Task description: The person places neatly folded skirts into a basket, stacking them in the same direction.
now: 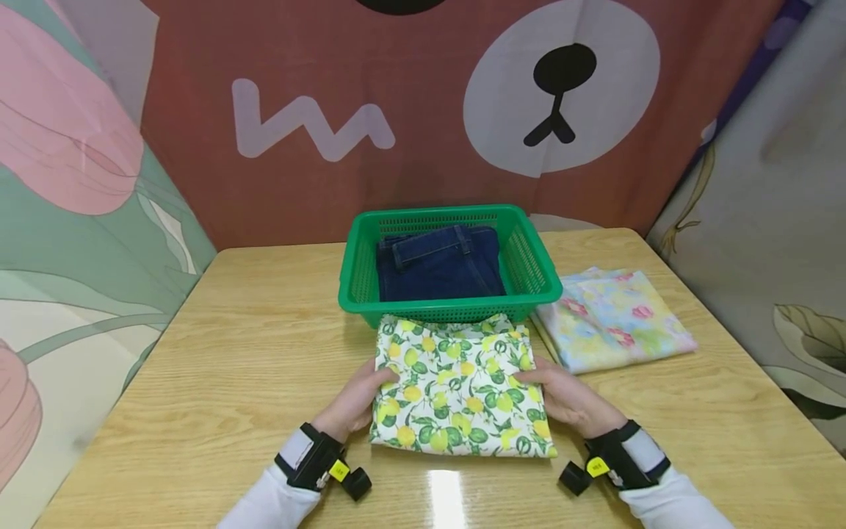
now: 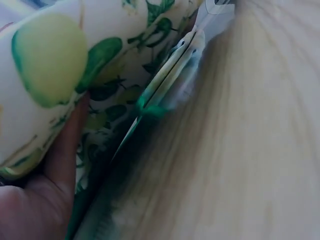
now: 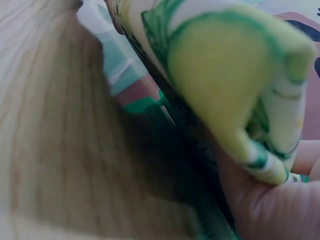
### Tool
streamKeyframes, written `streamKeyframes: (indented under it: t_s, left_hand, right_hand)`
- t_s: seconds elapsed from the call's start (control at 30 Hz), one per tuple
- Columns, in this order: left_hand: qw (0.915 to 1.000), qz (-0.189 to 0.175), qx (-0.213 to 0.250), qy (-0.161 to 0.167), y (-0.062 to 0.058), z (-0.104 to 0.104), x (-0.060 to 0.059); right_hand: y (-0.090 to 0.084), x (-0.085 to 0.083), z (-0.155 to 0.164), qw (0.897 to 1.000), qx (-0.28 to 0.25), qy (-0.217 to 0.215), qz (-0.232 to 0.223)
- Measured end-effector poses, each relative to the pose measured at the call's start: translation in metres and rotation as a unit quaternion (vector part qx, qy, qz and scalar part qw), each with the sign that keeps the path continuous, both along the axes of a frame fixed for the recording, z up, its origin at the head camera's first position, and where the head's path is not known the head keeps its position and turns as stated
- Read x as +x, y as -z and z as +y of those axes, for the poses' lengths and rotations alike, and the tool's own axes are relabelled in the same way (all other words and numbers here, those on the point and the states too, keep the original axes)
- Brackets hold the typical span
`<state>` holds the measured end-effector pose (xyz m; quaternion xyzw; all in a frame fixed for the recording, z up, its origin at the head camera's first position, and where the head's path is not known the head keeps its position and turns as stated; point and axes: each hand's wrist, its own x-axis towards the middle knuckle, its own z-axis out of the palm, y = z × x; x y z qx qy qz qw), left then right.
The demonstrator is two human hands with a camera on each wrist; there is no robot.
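A folded white cloth printed with lemons and green leaves (image 1: 456,386) lies on the wooden table (image 1: 231,367) just in front of a green basket (image 1: 529,264). My left hand (image 1: 378,383) grips the cloth's left edge, thumb on top. My right hand (image 1: 530,379) grips the right edge the same way. In the left wrist view the lemon cloth (image 2: 45,65) rests over my left hand (image 2: 45,200), its edge raised slightly off the table. The right wrist view shows the lemon cloth (image 3: 225,80) draped over my right hand (image 3: 270,205).
The green basket holds folded dark blue jeans (image 1: 436,261). A folded pastel floral cloth (image 1: 611,319) lies on the table to the basket's right. Fabric backdrops enclose the table at the back and on both sides.
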<state>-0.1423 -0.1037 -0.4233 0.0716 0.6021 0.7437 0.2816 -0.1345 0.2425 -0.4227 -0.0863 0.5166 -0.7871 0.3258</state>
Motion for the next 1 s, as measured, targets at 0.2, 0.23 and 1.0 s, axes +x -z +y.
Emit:
streamKeyframes:
  t_s: [0.2,0.23,1.0]
  left_hand:
    - [0.9997,0.009,0.021,-0.002,-0.002,0.000,0.001]
    - [0.9997,0.008,0.022,-0.002,-0.002,0.000,0.002]
    - [0.9983,0.057,-0.012,-0.001,-0.038,-0.003,0.019]
  right_hand:
    - [-0.005,0.002,0.004,1.000,-0.005,0.011,0.008]
    - [-0.005,0.003,0.004,1.000,-0.006,0.010,0.009]
    - [-0.033,0.003,0.009,0.997,-0.019,-0.032,0.067]
